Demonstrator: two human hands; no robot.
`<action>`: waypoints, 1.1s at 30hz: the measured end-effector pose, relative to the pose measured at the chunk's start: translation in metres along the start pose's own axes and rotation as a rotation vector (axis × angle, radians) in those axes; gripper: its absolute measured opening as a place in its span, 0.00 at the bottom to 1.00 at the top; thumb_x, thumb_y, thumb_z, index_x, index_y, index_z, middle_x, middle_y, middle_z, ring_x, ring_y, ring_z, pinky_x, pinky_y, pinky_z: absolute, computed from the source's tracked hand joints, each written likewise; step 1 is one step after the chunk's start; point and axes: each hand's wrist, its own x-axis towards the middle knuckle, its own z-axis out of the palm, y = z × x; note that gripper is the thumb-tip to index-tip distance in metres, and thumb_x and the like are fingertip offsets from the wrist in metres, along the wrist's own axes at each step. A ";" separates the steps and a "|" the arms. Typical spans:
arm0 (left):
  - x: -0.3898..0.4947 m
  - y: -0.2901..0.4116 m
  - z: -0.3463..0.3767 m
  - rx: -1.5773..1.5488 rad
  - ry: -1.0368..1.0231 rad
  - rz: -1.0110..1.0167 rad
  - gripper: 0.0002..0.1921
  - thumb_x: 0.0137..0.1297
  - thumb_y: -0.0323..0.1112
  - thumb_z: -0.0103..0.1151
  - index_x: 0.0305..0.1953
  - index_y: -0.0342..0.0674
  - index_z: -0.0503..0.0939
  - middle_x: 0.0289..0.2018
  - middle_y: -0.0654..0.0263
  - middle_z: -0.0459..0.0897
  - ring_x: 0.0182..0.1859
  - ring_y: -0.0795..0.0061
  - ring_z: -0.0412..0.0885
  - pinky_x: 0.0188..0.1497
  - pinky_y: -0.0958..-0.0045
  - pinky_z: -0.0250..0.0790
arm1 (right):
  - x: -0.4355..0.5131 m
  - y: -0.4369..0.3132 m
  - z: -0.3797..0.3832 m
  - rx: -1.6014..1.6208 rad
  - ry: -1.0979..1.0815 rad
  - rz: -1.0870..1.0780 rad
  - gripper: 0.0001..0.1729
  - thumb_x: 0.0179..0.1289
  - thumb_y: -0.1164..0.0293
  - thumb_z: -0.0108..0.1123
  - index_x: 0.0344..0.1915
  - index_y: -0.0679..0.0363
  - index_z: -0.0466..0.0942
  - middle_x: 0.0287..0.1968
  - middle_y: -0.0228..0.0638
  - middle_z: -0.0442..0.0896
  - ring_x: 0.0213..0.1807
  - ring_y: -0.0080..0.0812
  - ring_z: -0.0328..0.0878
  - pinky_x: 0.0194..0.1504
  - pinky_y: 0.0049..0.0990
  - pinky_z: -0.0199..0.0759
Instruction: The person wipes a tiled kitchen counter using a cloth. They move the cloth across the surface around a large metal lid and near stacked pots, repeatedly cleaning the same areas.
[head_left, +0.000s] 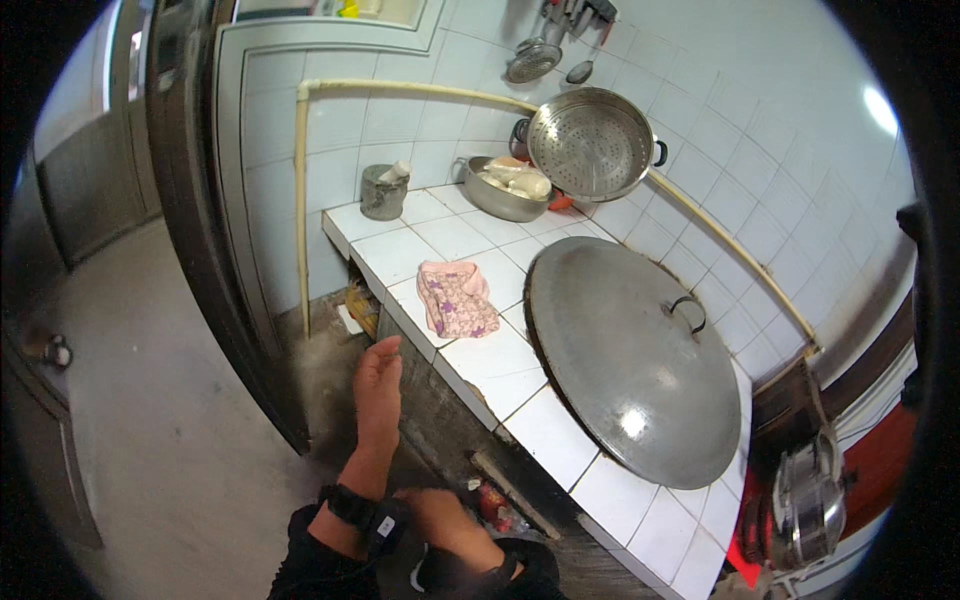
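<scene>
My left hand (380, 375) is raised in front of the tiled counter, its fingers bent together and nothing visible in it. A dark band with a small device is on that wrist. My right hand (427, 510) lies across near the left wrist, partly hidden behind the device, so its fingers cannot be made out. Just beyond the left hand, a folded pink patterned cloth (457, 301) lies on the white tiled counter (491, 367). To its right, a large round metal wok lid (630, 360) with a curved handle rests on the counter.
At the back stand a stone mortar (381, 196) with a pestle and a metal pan (499, 201) holding bagged pale food. A steamer basket (592, 142) leans near the wall pipe. Stacked metal pots (810, 502) stand at right. A dark door frame (217, 247) rises at left.
</scene>
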 end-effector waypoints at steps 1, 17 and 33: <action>0.007 -0.002 0.006 0.171 -0.052 0.180 0.17 0.64 0.30 0.50 0.55 0.44 0.71 0.53 0.61 0.72 0.57 0.65 0.68 0.59 0.65 0.60 | -0.001 0.006 0.014 0.053 0.013 -0.122 0.09 0.58 0.70 0.52 0.37 0.58 0.78 0.34 0.46 0.81 0.38 0.51 0.78 0.35 0.43 0.72; 0.147 -0.063 0.116 1.529 -0.432 0.551 0.36 0.56 0.65 0.48 0.63 0.55 0.65 0.67 0.54 0.56 0.68 0.38 0.46 0.63 0.32 0.34 | 0.019 0.033 0.005 0.050 -0.468 -0.100 0.20 0.63 0.63 0.50 0.55 0.56 0.70 0.41 0.46 0.78 0.42 0.51 0.77 0.37 0.45 0.73; 0.296 -0.059 0.089 1.631 -0.312 0.222 0.38 0.54 0.71 0.45 0.64 0.60 0.64 0.70 0.60 0.50 0.71 0.49 0.43 0.66 0.38 0.38 | -0.016 0.040 -0.003 0.004 -0.054 -0.129 0.25 0.59 0.60 0.54 0.55 0.56 0.70 0.48 0.44 0.77 0.47 0.48 0.75 0.44 0.48 0.68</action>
